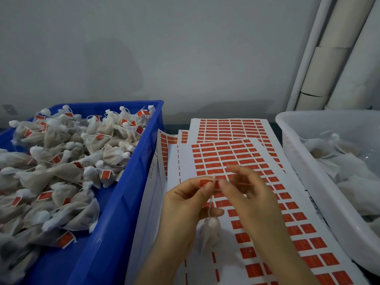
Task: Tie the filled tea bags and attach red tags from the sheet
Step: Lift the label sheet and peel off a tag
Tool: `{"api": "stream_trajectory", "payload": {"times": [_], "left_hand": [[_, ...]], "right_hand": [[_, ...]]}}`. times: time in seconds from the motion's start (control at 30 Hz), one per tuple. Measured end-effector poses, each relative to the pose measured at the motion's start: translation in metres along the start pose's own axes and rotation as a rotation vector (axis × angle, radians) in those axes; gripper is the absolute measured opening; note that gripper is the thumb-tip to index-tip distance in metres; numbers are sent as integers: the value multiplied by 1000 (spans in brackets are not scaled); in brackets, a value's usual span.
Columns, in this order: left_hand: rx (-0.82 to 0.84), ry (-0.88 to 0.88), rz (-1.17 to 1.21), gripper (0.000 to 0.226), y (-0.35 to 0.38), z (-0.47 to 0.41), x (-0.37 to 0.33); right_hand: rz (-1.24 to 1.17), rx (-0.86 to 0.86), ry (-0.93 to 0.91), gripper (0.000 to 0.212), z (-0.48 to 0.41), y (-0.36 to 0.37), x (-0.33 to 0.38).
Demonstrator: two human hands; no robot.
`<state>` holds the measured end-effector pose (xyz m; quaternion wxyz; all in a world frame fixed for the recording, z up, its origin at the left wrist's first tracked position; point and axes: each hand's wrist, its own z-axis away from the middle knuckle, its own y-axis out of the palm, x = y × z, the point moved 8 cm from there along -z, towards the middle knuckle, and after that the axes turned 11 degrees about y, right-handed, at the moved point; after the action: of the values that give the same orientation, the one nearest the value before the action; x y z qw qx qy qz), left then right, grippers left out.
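My left hand and my right hand meet above the sheets of red tags. Between their fingertips they pinch a small red tag folded around the white string of a filled tea bag. The tied bag hangs from the string below my left fingers, blurred, just over the sheet. My right thumb and forefinger press the tag's right side; my left thumb and forefinger hold its left side.
A blue crate on the left holds several tied, tagged tea bags. A white tub on the right holds untagged bags. White pipes run up the grey wall at the back right.
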<state>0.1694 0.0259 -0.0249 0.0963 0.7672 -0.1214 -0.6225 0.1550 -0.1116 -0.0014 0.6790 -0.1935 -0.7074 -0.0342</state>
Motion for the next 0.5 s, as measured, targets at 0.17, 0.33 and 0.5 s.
{"api": "stream_trajectory", "payload": {"times": [0.17, 0.33, 0.5], "left_hand": [[-35, 37, -104, 23, -2, 1, -6], [32, 45, -242, 41, 6, 1, -9], [37, 32, -239, 45, 7, 2, -9]], "right_hand": [[195, 124, -155, 25, -4, -11, 21], [318, 164, -163, 31, -6, -9, 21], [338, 140, -179, 9, -7, -7, 18]]}}
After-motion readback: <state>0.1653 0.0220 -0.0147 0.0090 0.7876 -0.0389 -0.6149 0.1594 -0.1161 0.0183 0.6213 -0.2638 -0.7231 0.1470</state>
